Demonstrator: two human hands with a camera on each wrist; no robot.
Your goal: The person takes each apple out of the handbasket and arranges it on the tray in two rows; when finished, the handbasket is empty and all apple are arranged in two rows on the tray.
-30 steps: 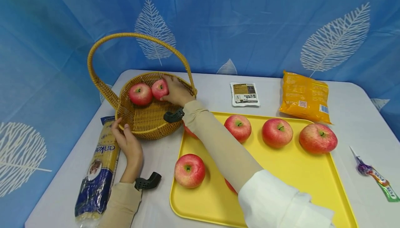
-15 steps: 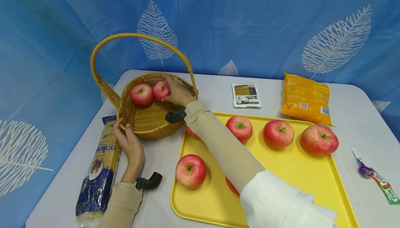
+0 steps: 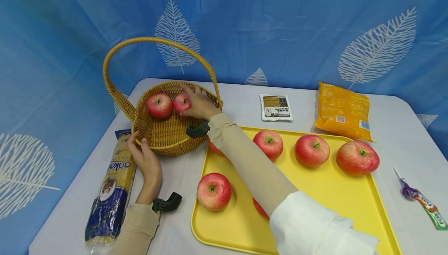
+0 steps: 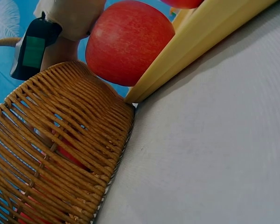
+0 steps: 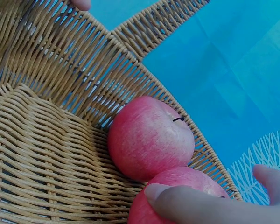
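In the head view, a wicker basket [image 3: 167,134] with a tall handle stands at the left back. Two red apples lie inside, one apple [image 3: 160,105] at the left and another apple [image 3: 181,103] beside it. My right hand [image 3: 201,104] reaches into the basket around the second apple. In the right wrist view its thumb [image 5: 170,198] touches that apple, while a finger [image 5: 270,182] stands apart from it; the other fingers are hidden. My left hand [image 3: 148,165] holds the basket's near left rim between thumb and fingers. The left wrist view shows the basket's outer wall [image 4: 60,135].
A yellow tray [image 3: 336,192] bears several more apples, among them a near-left apple [image 3: 214,191], partly under the right sleeve. Around lie a long pasta bag [image 3: 112,192], a small flat packet [image 3: 275,107], an orange bag [image 3: 343,111] and a wrapped lollipop [image 3: 416,196].
The apple at my right hand has sunk slightly in the basket, and the fingers have spread a little wider around it. My left hand keeps its place on the rim.
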